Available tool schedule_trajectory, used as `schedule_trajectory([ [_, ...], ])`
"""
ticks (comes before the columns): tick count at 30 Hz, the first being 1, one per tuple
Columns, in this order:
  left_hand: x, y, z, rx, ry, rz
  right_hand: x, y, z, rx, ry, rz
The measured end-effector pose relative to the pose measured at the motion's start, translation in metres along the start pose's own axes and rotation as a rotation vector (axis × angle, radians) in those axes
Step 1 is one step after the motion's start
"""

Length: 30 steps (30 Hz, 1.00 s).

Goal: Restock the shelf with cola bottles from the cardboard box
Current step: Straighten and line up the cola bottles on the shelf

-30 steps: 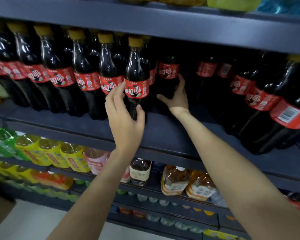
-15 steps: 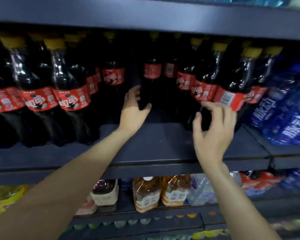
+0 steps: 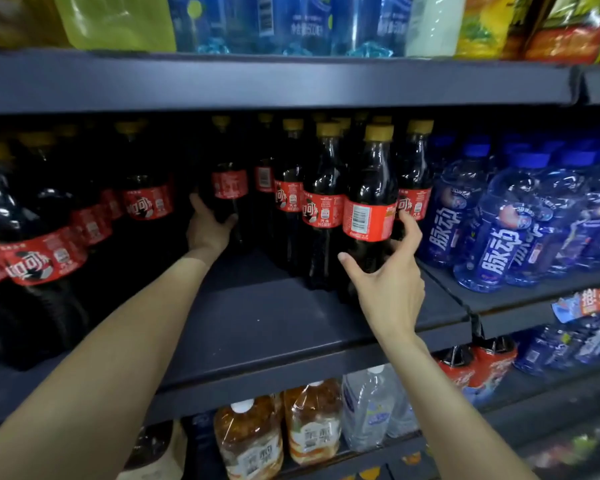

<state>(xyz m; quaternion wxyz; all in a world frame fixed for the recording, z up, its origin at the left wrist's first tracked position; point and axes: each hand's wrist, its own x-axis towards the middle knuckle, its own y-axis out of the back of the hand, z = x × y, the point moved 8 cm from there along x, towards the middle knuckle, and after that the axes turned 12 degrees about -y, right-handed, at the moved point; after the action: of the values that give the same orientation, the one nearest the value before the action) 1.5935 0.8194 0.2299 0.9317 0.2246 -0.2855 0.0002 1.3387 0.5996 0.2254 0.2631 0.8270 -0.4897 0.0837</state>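
Reaching into a dark shelf of a store aisle, I work both bare hands among the cola bottles. My right hand curls round the lower body of the front cola bottle, thumb on its near side at nine o'clock and forefinger up against the red label at three o'clock, where a barcode faces me; the bottle stands upright near the shelf's front edge, yellow cap on. My left hand is further back, at about ten o'clock from the right one, its fingers wrapped round the dark lower part of a rear cola bottle deep in the shadow; how tightly I have it I cannot tell. Between the two hands stands a short row of upright cola bottles, and one more sits just behind my right forefinger. A wider stretch of bare shelf lies in front of my left wrist. At nine o'clock larger cola bottles crowd the left end of the same shelf. At three o'clock blue drink bottles with white lettering fill the neighbouring bay. At twelve o'clock, on the board above, sit blue-wrapped water packs and a yellow-green pack. At six o'clock, one level down, stand amber tea bottles and a clear bottle.
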Motion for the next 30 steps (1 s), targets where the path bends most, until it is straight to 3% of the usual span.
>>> schedule_trajectory([
  [4, 0.005, 0.0, 0.005, 0.084, -0.004, -0.016, -0.009, 0.008, -0.004, 0.069, 0.052, -0.051],
  [8, 0.006, -0.014, 0.014, -0.008, 0.017, -0.117, -0.029, 0.012, -0.006, 0.304, 0.074, -0.282],
  [12, -0.013, -0.002, 0.028, -0.014, 0.008, -0.019, -0.044, 0.002, -0.02, 0.328, 0.118, -0.43],
  [21, -0.126, 0.088, 0.043, 0.23, -0.153, 0.131, -0.058, -0.058, -0.066, 0.26, 0.152, -0.501],
  [30, -0.116, 0.095, 0.026, 0.411, 0.126, 0.425, -0.057, -0.116, -0.083, 0.108, 0.169, -0.457],
])
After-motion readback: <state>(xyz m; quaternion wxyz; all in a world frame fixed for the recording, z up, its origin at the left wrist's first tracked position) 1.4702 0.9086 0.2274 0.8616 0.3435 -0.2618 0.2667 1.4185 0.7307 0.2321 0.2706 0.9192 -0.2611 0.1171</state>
